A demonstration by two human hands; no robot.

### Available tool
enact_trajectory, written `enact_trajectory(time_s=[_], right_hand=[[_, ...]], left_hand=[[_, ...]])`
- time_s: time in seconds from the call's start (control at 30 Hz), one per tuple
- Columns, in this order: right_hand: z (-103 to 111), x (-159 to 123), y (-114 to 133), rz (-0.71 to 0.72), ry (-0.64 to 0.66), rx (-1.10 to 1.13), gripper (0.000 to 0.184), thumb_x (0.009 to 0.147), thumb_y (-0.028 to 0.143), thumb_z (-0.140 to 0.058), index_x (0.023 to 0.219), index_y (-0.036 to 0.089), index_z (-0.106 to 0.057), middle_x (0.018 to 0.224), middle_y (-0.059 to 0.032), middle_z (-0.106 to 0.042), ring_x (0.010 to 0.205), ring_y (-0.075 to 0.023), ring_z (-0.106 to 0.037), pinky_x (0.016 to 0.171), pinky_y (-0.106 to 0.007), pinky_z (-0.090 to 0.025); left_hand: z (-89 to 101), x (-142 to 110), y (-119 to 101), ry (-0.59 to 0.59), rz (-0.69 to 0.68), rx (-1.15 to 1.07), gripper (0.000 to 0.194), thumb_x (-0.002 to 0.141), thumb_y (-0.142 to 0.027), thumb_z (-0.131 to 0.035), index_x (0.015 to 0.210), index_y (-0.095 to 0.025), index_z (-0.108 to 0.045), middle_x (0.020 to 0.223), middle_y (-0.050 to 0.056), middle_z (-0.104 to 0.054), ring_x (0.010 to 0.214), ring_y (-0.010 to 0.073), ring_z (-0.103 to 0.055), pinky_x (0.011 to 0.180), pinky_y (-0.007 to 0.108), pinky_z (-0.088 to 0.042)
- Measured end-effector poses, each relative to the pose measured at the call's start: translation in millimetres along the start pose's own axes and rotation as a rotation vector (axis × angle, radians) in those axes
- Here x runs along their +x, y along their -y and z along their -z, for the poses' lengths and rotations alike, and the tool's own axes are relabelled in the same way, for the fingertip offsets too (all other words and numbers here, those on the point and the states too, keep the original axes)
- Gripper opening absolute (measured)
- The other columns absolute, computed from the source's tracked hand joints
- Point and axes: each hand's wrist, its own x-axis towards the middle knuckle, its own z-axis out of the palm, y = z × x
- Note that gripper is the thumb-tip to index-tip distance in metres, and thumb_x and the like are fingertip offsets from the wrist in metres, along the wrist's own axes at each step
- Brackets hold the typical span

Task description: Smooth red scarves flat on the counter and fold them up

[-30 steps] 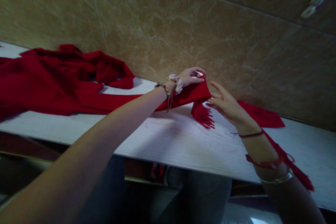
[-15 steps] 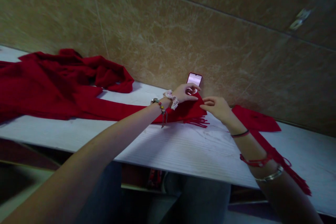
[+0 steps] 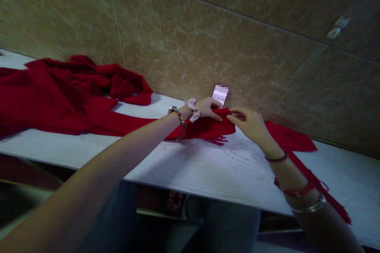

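Note:
A long red fringed scarf [image 3: 142, 125] stretches across the white tabletop, its fringed end [image 3: 218, 140] lying between my hands. My left hand [image 3: 209, 108] rests on that end, thumb and fingers curled on the cloth near its upper edge. With thumb and fingers pinched together, my right hand [image 3: 251, 124] holds the scarf's upper right corner. The fabric there looks folded over, and some fringe pokes out below it. Part of the scarf is hidden under my left wrist.
Behind my left hand, a lit phone [image 3: 220, 91] leans on the tiled wall [image 3: 178, 39]. A heap of red cloth [image 3: 59, 95] covers the left of the white table [image 3: 190, 170]. Another red fringed piece [image 3: 292, 138] lies beyond my right forearm.
The scarf's end has been turned over at the right, and less fringe shows. My left hand has shifted slightly left and down; my right hand has moved a little right.

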Motion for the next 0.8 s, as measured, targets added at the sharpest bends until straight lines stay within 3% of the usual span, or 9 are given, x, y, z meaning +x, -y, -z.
enact_trajectory(time_s=[0.13, 0.37, 0.47, 0.57, 0.63, 0.73, 0.77, 0.8], right_hand=[[1.6, 4.4, 5.6, 0.072, -0.04, -0.066, 0.012, 0.071, 0.019, -0.056, 0.078, 0.018, -0.066, 0.074, -0.0036, -0.069, 0.066, -0.0172, -0.062, 0.063, -0.03, -0.049], [-2.4, -10.8, -1.4, 0.125, -0.182, -0.105, 0.015, 0.077, 0.019, -0.046, 0.083, 0.018, -0.06, 0.08, -0.0062, -0.064, 0.072, -0.0188, -0.059, 0.067, -0.033, -0.046], [-5.0, -14.7, -5.4, 0.059, -0.185, -0.124, 0.016, 0.079, 0.019, -0.043, 0.089, 0.019, -0.056, 0.084, -0.0073, -0.063, 0.077, -0.0206, -0.059, 0.069, -0.034, -0.045], [-5.4, -15.0, -7.9, 0.005, -0.25, -0.139, 0.018, 0.081, 0.018, -0.04, 0.093, 0.019, -0.053, 0.085, -0.0079, -0.062, 0.081, -0.0222, -0.058, 0.071, -0.035, -0.044], [-5.5, -15.0, -12.9, -0.035, -0.297, -0.142, 0.019, 0.082, 0.017, -0.038, 0.095, 0.018, -0.051, 0.086, -0.0083, -0.062, 0.082, -0.0227, -0.058, 0.072, -0.036, -0.043], [-11.2, -18.3, -30.4, -0.122, -0.242, -0.156, 0.019, 0.082, 0.017, -0.039, 0.096, 0.017, -0.051, 0.087, -0.0101, -0.063, 0.083, -0.0238, -0.059, 0.072, -0.036, -0.043], [-15.5, -20.7, -38.5, -0.158, -0.183, -0.165, 0.019, 0.081, 0.016, -0.04, 0.096, 0.017, -0.052, 0.088, -0.0107, -0.064, 0.083, -0.0241, -0.059, 0.071, -0.035, -0.043], [-20.9, -23.8, -47.2, -0.196, -0.109, -0.179, 0.018, 0.081, 0.016, -0.041, 0.095, 0.016, -0.052, 0.087, -0.0111, -0.064, 0.082, -0.0245, -0.06, 0.071, -0.034, -0.043]], left_hand=[[2.9, -1.9, -5.3, -0.006, 0.054, -0.007, 0.037, 0.051, -0.044, -0.069, 0.057, -0.012, -0.053, 0.052, -0.006, -0.043, 0.054, 0.0083, -0.042, 0.051, 0.02, -0.03], [15.5, -26.2, -1.2, 0.251, 0.417, -0.204, 0.03, 0.053, -0.034, -0.072, 0.078, -0.018, -0.069, 0.062, -0.002, -0.061, 0.057, 0.013, -0.054, 0.056, 0.025, -0.041], [20.0, -29.5, -8.7, 0.288, 0.392, -0.214, 0.024, 0.057, -0.033, -0.07, 0.077, -0.02, -0.07, 0.064, -0.001, -0.063, 0.057, 0.0133, -0.055, 0.056, 0.025, -0.042], [30.7, -24.5, -18.9, 0.231, 0.305, -0.119, 0.022, 0.056, -0.031, -0.071, 0.076, -0.021, -0.071, 0.063, -0.002, -0.062, 0.061, 0.013, -0.056, 0.057, 0.023, -0.042], [38.8, -19.9, -19.2, 0.236, 0.32, -0.06, 0.025, 0.054, -0.031, -0.072, 0.078, -0.021, -0.071, 0.063, -0.003, -0.061, 0.064, 0.0131, -0.055, 0.059, 0.022, -0.042], [39.8, -16.8, -2.5, 0.285, 0.407, 0.048, 0.027, 0.049, -0.031, -0.075, 0.073, -0.018, -0.07, 0.06, -0.003, -0.06, 0.062, 0.0137, -0.054, 0.058, 0.022, -0.041], [35.5, -17.4, 6.8, 0.266, 0.423, 0.09, 0.027, 0.045, -0.03, -0.077, 0.068, -0.017, -0.07, 0.059, -0.002, -0.06, 0.061, 0.0139, -0.054, 0.057, 0.022, -0.04], [29.1, -18.8, 16.7, 0.166, 0.389, 0.106, 0.027, 0.044, -0.029, -0.078, 0.066, -0.016, -0.069, 0.059, -0.002, -0.06, 0.061, 0.014, -0.054, 0.057, 0.022, -0.04]])
